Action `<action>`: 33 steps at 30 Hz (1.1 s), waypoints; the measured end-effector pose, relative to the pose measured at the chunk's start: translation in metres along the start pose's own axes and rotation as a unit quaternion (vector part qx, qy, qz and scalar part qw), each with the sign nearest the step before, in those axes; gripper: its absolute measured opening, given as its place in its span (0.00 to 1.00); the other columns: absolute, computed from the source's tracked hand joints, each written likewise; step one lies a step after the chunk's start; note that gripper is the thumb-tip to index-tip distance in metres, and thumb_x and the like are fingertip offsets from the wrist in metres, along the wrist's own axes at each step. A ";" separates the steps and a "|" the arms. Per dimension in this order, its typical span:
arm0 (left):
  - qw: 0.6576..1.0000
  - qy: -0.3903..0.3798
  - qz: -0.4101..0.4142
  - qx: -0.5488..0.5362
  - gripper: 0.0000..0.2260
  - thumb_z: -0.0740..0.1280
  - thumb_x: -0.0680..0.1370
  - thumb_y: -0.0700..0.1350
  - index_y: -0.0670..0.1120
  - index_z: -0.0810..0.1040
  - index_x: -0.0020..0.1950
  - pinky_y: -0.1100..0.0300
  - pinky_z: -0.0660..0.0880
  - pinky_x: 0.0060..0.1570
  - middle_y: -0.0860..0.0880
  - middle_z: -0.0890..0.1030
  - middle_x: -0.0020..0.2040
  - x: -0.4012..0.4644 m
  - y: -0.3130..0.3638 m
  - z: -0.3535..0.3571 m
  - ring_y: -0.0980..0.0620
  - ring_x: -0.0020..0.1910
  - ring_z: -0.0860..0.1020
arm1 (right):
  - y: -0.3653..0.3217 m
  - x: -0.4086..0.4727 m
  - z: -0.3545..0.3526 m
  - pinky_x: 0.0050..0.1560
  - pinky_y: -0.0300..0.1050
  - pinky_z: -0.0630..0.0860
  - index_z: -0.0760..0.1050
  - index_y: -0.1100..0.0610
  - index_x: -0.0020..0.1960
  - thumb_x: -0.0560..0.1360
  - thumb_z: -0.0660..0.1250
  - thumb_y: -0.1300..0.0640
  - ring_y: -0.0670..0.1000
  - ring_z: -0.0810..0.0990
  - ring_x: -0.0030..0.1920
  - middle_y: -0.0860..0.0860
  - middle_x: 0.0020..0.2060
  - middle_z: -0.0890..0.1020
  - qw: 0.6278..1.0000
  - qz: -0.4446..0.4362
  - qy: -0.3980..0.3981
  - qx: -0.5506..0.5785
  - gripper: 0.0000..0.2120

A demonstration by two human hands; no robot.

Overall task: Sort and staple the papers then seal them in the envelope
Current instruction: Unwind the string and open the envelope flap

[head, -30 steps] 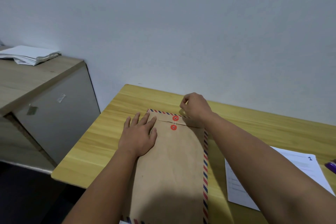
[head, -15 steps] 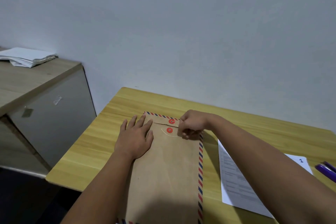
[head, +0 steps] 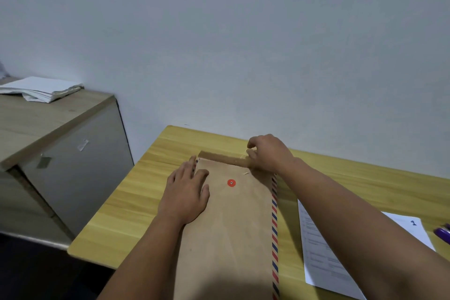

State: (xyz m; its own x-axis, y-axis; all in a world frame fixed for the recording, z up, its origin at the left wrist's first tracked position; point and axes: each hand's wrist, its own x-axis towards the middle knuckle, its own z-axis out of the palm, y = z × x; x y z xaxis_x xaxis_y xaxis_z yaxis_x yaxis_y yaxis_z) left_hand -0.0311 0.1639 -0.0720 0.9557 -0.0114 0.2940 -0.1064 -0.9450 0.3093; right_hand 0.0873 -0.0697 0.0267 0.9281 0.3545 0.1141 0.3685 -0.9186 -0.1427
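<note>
Envelope (head: 233, 226): lying flat near the worktop's (head: 146, 192) left edge, flap (head: 224, 159) standing raised.
Left hand (head: 186, 192): pressing flat, grip released, fingers straight.
Right hand (head: 269, 153): pinching the flap's right end.
Paper sheet (head: 323, 251): lying beside the envelope's right edge.

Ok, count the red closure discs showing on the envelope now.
1: a single red disc sits on the envelope body, between the left hand and right hand. The lifted flap may hide another.
</note>
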 end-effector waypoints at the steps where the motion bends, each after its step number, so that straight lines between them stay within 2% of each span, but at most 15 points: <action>1: 1.000 -0.006 0.000 0.004 0.17 0.57 0.81 0.56 0.56 0.70 0.70 0.48 0.55 0.76 0.47 0.54 0.83 0.000 0.000 0.000 0.47 0.81 0.54 | 0.000 0.000 0.002 0.63 0.53 0.76 0.77 0.53 0.70 0.80 0.66 0.44 0.57 0.79 0.65 0.54 0.65 0.82 1.000 0.003 -0.026 -0.013 0.21; 4: 1.000 -0.023 -0.003 0.005 0.20 0.55 0.81 0.59 0.57 0.70 0.72 0.47 0.53 0.78 0.48 0.58 0.82 0.001 0.001 -0.001 0.49 0.81 0.56 | 0.001 -0.001 0.010 0.75 0.64 0.63 0.64 0.50 0.80 0.76 0.66 0.31 0.57 0.68 0.77 0.53 0.76 0.71 0.993 0.017 -0.107 -0.050 0.39; 6: 0.999 -0.038 -0.008 0.010 0.23 0.54 0.81 0.61 0.59 0.68 0.74 0.46 0.51 0.79 0.49 0.60 0.82 0.002 0.001 -0.001 0.50 0.81 0.56 | 0.005 -0.002 0.019 0.75 0.69 0.58 0.65 0.47 0.79 0.75 0.65 0.30 0.57 0.65 0.78 0.52 0.77 0.70 0.990 0.021 -0.128 -0.063 0.39; 9: 0.998 -0.053 -0.007 0.025 0.26 0.52 0.81 0.63 0.59 0.63 0.78 0.47 0.48 0.79 0.50 0.55 0.83 0.002 0.000 -0.002 0.52 0.81 0.53 | 0.011 -0.005 0.027 0.70 0.62 0.67 0.75 0.47 0.70 0.77 0.61 0.29 0.55 0.74 0.70 0.50 0.69 0.77 0.990 0.008 -0.122 -0.068 0.30; 11: 0.998 -0.054 -0.005 0.032 0.27 0.51 0.81 0.64 0.60 0.59 0.80 0.47 0.48 0.79 0.50 0.51 0.84 0.003 0.001 -0.002 0.52 0.82 0.51 | 0.014 -0.009 0.027 0.65 0.57 0.71 0.77 0.46 0.69 0.74 0.57 0.22 0.53 0.76 0.66 0.48 0.65 0.80 0.995 -0.005 -0.103 -0.019 0.36; 13: 0.998 -0.054 -0.005 0.040 0.28 0.50 0.81 0.64 0.60 0.55 0.81 0.46 0.49 0.79 0.50 0.48 0.84 0.003 0.001 -0.001 0.52 0.82 0.51 | 0.014 -0.016 0.024 0.64 0.55 0.72 0.75 0.45 0.71 0.68 0.58 0.18 0.51 0.76 0.64 0.46 0.64 0.78 0.992 -0.036 -0.119 0.017 0.43; 14: 0.998 -0.054 -0.005 0.042 0.29 0.49 0.81 0.65 0.60 0.54 0.81 0.46 0.49 0.79 0.50 0.47 0.84 0.003 0.001 0.000 0.52 0.82 0.50 | 0.014 -0.018 0.024 0.63 0.53 0.73 0.74 0.45 0.72 0.68 0.60 0.19 0.51 0.75 0.64 0.46 0.64 0.78 0.990 -0.059 -0.130 0.008 0.43; 16: 0.998 -0.052 -0.001 0.040 0.29 0.49 0.81 0.64 0.60 0.53 0.81 0.46 0.50 0.79 0.49 0.46 0.84 0.003 0.000 0.001 0.51 0.82 0.52 | 0.015 -0.022 0.026 0.59 0.49 0.75 0.74 0.45 0.73 0.73 0.64 0.28 0.52 0.76 0.63 0.47 0.64 0.77 0.987 -0.099 -0.125 -0.029 0.34; 19: 0.999 -0.042 0.006 0.031 0.29 0.49 0.81 0.64 0.59 0.54 0.82 0.45 0.50 0.79 0.49 0.47 0.84 0.002 0.000 0.000 0.51 0.81 0.53 | 0.017 -0.024 0.030 0.53 0.46 0.76 0.77 0.47 0.70 0.80 0.63 0.44 0.52 0.78 0.62 0.48 0.62 0.79 0.986 -0.125 -0.092 -0.057 0.20; 21: 0.998 -0.047 0.004 0.031 0.30 0.49 0.80 0.67 0.59 0.55 0.81 0.45 0.49 0.79 0.50 0.47 0.84 0.002 0.001 0.000 0.51 0.81 0.52 | 0.016 -0.026 0.033 0.49 0.45 0.75 0.80 0.48 0.67 0.83 0.61 0.47 0.51 0.79 0.59 0.48 0.59 0.81 0.988 -0.123 -0.069 -0.060 0.17; 23: 0.998 -0.052 0.006 0.038 0.33 0.48 0.79 0.71 0.59 0.55 0.81 0.43 0.48 0.79 0.50 0.47 0.84 0.004 0.002 -0.002 0.50 0.82 0.52 | 0.015 -0.028 0.033 0.48 0.47 0.77 0.83 0.49 0.63 0.84 0.60 0.48 0.52 0.81 0.55 0.48 0.55 0.83 0.994 -0.095 -0.050 -0.034 0.15; 25: 0.995 -0.037 0.026 0.085 0.38 0.46 0.76 0.76 0.58 0.56 0.81 0.37 0.45 0.78 0.49 0.50 0.84 0.011 0.004 -0.008 0.46 0.82 0.51 | 0.018 -0.028 0.031 0.48 0.50 0.80 0.84 0.51 0.52 0.83 0.62 0.49 0.54 0.81 0.49 0.49 0.47 0.85 0.998 -0.031 -0.043 0.032 0.13; 27: 0.989 -0.010 0.041 0.139 0.41 0.45 0.74 0.78 0.56 0.60 0.81 0.34 0.42 0.77 0.48 0.55 0.83 0.021 0.010 -0.015 0.44 0.82 0.52 | 0.027 -0.026 0.028 0.42 0.48 0.78 0.78 0.53 0.37 0.80 0.64 0.54 0.55 0.79 0.42 0.50 0.36 0.81 0.991 0.058 -0.040 0.116 0.14; 29: 0.988 0.000 0.026 0.151 0.41 0.44 0.74 0.78 0.57 0.61 0.80 0.34 0.41 0.76 0.49 0.57 0.83 0.030 0.022 -0.023 0.44 0.82 0.53 | 0.037 -0.028 0.023 0.37 0.45 0.72 0.73 0.56 0.31 0.77 0.66 0.59 0.56 0.76 0.37 0.53 0.31 0.77 0.965 0.158 -0.036 0.207 0.16; 33: 0.994 -0.046 0.002 0.103 0.37 0.45 0.75 0.74 0.56 0.63 0.78 0.39 0.53 0.77 0.49 0.61 0.81 0.028 0.064 -0.028 0.45 0.80 0.58 | 0.050 -0.055 0.010 0.36 0.41 0.75 0.77 0.58 0.46 0.78 0.67 0.59 0.55 0.78 0.36 0.58 0.41 0.80 0.895 0.296 -0.065 0.327 0.03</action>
State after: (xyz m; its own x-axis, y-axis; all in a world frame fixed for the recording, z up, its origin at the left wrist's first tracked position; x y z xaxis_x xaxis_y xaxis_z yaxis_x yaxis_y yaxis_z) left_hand -0.0188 0.1119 -0.0190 0.9774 -0.0358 0.2083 -0.0605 -0.9917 0.1133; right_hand 0.0551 -0.1335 0.0037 0.9538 -0.1040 -0.2820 -0.2768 -0.6690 -0.6897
